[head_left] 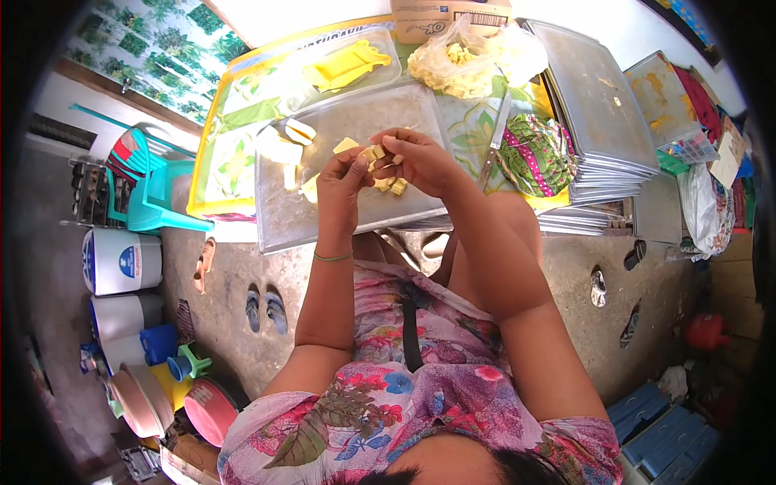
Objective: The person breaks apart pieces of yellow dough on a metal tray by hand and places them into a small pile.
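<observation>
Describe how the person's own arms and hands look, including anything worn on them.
Both the left hand and the right hand are bare, without gloves. A thin greenish band circles the left wrist; none shows on the right. The short sleeves are pinkish with a floral print.

We find the strongest light at the top of the view, where the white wall point(598, 24) burns out to near-blank white and the plastic bag point(440, 77) looks washed pale. The metal tray point(295, 222) returns a dull sheen. Our left hand point(343, 178) and right hand point(420, 162) are lit well enough and fairly crisp, though the yellow pieces point(377, 151) between the fingertips merge (too small for us to separate cleanly). The tubs point(141, 396) sit in dimmer light. Toward the rim we see straight edges bow, detail soften and the corners fall to black.
</observation>
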Tool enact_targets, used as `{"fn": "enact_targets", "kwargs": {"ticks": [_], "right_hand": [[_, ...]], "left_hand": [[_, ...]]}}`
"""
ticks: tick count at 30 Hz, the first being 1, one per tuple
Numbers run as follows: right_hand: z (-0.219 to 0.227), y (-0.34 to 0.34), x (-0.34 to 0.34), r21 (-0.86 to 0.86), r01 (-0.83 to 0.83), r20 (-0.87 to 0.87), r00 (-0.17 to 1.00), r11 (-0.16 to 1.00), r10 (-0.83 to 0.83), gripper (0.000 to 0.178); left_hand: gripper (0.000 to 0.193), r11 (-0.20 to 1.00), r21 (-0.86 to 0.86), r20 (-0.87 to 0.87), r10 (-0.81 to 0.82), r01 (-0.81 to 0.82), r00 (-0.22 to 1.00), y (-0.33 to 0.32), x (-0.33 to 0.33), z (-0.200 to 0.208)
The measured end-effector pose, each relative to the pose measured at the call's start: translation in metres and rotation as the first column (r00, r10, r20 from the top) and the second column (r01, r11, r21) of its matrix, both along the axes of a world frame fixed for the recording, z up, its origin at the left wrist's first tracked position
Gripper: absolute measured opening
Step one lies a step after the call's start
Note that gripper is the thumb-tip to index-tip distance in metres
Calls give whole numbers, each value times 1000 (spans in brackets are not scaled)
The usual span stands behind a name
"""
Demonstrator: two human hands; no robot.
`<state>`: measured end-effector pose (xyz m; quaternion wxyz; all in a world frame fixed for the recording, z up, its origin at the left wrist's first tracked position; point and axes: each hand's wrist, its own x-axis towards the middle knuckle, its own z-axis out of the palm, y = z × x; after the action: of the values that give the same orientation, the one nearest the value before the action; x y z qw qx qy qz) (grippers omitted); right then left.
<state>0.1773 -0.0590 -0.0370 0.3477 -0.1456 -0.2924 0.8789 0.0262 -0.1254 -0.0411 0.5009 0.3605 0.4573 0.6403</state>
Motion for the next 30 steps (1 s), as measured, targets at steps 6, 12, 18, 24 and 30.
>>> {"fn": "enact_targets", "kwargs": {"ticks": [6,12,18,24,30], "right_hand": [[-13,2,-4,249,24,113,992,968,-54,23],[-6,3,-2,149,70,56,995,986,-79,26],[-11,6,-1,212,78,107,989,974,-102,22],[-8,5,-1,172,81,92,991,982,-98,21],[-8,7,-2,99,90,178,978,991,-107,19]], "left_hand": [[21,1000,-11,-15,-21,21,1000,0,8,4],[23,1000,8,42,-16,16,999,1,14,11],[23,999,0,-13,-39,39,999,3,16,10],[22,1000,0,-83,-26,26,996,6,14,7],[24,998,-68,-138,-18,9,990,11,17,5]]}}
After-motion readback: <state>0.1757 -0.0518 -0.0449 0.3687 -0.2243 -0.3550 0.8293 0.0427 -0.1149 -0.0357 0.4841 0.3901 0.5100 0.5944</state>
